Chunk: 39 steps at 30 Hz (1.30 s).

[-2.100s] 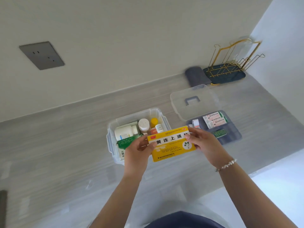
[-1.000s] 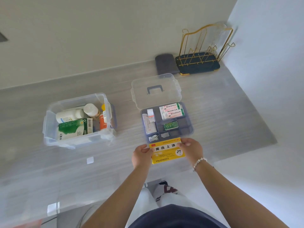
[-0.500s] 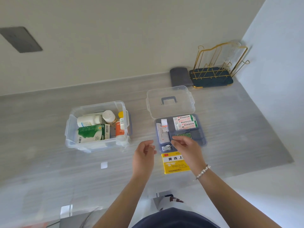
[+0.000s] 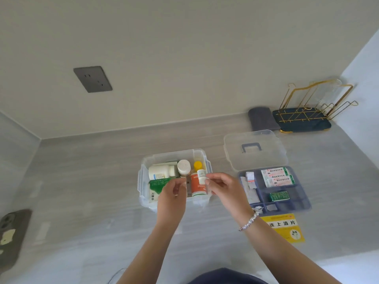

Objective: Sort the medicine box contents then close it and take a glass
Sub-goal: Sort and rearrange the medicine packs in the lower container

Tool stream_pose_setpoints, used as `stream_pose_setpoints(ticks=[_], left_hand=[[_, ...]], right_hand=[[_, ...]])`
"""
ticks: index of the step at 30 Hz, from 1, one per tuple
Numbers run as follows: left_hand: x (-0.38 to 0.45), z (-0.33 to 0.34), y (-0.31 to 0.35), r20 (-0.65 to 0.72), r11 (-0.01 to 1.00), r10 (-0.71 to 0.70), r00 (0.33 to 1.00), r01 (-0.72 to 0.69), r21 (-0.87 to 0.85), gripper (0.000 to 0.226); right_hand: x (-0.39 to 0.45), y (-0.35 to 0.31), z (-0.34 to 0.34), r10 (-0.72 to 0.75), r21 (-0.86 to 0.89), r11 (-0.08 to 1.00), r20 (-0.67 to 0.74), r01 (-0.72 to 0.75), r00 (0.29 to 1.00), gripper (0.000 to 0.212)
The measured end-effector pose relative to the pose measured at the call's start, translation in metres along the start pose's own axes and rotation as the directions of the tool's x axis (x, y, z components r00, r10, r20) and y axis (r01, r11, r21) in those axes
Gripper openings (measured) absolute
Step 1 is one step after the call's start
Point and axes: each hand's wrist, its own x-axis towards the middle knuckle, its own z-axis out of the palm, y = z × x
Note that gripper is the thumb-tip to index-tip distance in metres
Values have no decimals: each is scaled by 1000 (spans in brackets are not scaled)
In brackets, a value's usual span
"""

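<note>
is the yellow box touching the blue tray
Apart. The head view shows a strip of grey counter between the yellow box and the blue tray.

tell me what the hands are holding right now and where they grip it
Nothing clearly held: left hand and right hand hover over the clear bin, fingers loosely curled.
</note>
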Motion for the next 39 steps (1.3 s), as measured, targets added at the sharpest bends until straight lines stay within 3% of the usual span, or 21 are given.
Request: stream_pose_setpoints(ticks=[3, 6, 11, 18, 24, 28, 30, 33, 36, 39], left_hand=[[15, -19, -13, -16, 998, -14, 1000, 15, 58, 25], [26, -34, -25, -16, 996, -23, 1000, 24, 86, 25], [40, -46, -43, 79, 976, -64, 995, 46, 212, 31], [52, -48, -46, 154, 976, -118, 981, 87, 198, 41], [53, -52, -48, 145, 988, -108, 984, 90, 125, 39], [51, -53, -46, 116, 993, -105, 988, 97, 71, 35], [48, -52, -44, 92, 996, -76, 993, 71, 58, 36], [42, -52, -41, 40, 996, -21, 999, 17, 92, 39], [39, -53, -36, 66, 996, -89, 994, 88, 25, 40], [36, -49, -26, 149, 1000, -19, 989, 22, -18, 19]], right_hand=[[8, -3, 23, -16, -24, 1000, 15, 16, 1000, 11], [17, -1, 42, 0, -163, 987, 56, 10, 998, 19], [33, 6, 66, 162, -418, 904, 147, -87, 976, 37], [58, 10, 88, 307, -679, 728, 196, -97, 931, 22], [67, 10, 96, 371, -497, 835, 193, -235, 908, 26], [68, 7, 91, 444, -334, 871, 220, -361, 869, 14], [67, 5, 84, 465, -293, 869, 208, -399, 861, 24], [63, -2, 67, 441, -241, 886, 182, -395, 879, 24], [54, -8, 44, 394, -139, 917, 183, -373, 901, 21], [43, -10, 24, 332, -74, 943, 182, -324, 926, 9]])
